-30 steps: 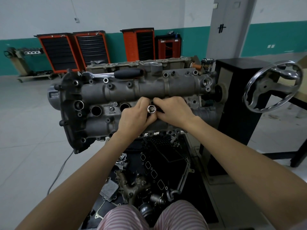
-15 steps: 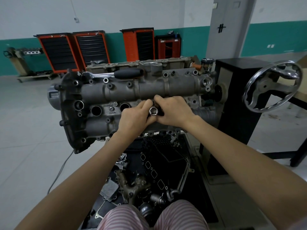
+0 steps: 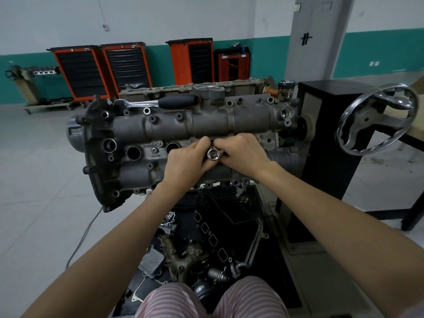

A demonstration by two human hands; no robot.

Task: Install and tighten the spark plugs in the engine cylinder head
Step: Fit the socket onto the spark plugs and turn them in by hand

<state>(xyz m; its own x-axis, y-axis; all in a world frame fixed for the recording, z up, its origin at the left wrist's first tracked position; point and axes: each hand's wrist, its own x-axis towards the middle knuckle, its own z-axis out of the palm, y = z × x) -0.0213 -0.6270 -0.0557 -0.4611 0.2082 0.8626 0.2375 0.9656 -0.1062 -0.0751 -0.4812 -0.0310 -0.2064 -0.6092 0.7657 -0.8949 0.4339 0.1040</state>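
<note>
Both hands meet on the socket (image 3: 213, 154) at a plug well midway along the head (image 3: 183, 127): left hand (image 3: 183, 166) and right hand (image 3: 241, 154) grip it, steadying alignment. Plug hidden. Ratchet (image 3: 160, 102) rests atop the head, within reach.

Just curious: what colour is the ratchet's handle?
Black, on a shiny metal ratchet; the head view shows it.

Grey cylinder head (image 3: 183, 127); chrome socket (image 3: 213, 154); orange-and-black tool cabinets (image 3: 101, 70); teal wall band (image 3: 378, 51); pink-and-white striped trousers (image 3: 206, 299) noted.
</note>
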